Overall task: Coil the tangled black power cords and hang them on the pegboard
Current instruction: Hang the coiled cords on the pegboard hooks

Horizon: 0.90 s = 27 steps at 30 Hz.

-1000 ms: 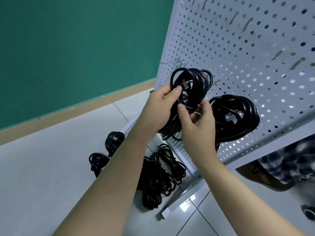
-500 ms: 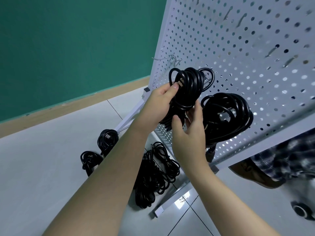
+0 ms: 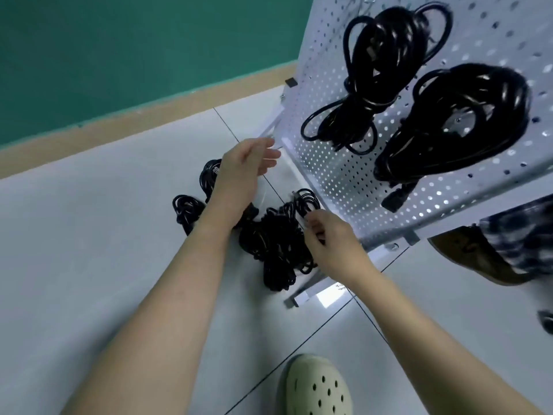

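Two coils (image 3: 392, 73) hung on the pegboard (image 3: 338, 172) at one o'clock; the tangled cords (image 3: 269, 250) lay on the floor at centre. The left hand (image 3: 239, 172) hovered open and empty; the right hand (image 3: 329, 244) pinched a strand, which risked dragging the whole snarl up knotted

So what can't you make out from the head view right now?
- Hooks holding the two hung coils: cut off by the top edge or covered by the cords.
- Right hand: whether it already pinches the floor pile; fingertips blurred.
- Small floor coils: partly hidden by the left forearm.
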Tool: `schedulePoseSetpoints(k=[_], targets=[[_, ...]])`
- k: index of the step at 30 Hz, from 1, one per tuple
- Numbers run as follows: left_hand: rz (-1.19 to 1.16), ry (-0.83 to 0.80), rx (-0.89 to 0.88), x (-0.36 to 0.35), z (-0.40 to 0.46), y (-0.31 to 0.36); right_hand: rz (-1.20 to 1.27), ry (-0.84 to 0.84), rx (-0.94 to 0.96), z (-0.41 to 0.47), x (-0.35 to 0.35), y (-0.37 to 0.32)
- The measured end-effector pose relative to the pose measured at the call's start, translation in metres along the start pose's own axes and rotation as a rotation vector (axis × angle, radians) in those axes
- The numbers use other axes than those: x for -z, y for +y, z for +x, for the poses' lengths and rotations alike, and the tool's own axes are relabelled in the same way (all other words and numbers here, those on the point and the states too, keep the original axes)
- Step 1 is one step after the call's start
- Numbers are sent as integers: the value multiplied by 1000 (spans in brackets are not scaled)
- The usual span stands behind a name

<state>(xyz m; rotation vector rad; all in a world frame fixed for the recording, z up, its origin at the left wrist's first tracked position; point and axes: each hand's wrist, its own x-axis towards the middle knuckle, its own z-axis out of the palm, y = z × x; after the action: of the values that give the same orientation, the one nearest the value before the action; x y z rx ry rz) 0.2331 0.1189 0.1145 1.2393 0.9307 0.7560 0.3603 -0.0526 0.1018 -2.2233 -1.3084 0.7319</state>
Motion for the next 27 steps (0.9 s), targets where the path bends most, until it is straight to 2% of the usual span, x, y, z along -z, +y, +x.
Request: schedulePoseSetpoints(k=[2, 5, 7, 11, 13, 17, 22, 27], targets=[[-10, 37, 197, 11, -16, -34, 5, -48, -93, 7, -19, 12], [95, 56, 514, 20, -41, -85, -16, -78, -187, 15, -43, 23], [136, 55, 634, 22, -55, -113, -44, -62, -199, 21, -55, 30], [223, 74, 621, 19, -60, -157, -26, -81, -247, 34, -62, 37], [229, 133, 618, 12, -58, -173, -34, -91, -258, 39, -62, 39], [165, 266, 595, -1, -68, -152, -50, -103, -254, 43, -64, 43], [-33, 424, 590, -19, -75, -154, -29, -79, -256, 43, -68, 46], [-88, 455, 617, -27, -83, -154, -19, -23, -216, 34, -75, 44]])
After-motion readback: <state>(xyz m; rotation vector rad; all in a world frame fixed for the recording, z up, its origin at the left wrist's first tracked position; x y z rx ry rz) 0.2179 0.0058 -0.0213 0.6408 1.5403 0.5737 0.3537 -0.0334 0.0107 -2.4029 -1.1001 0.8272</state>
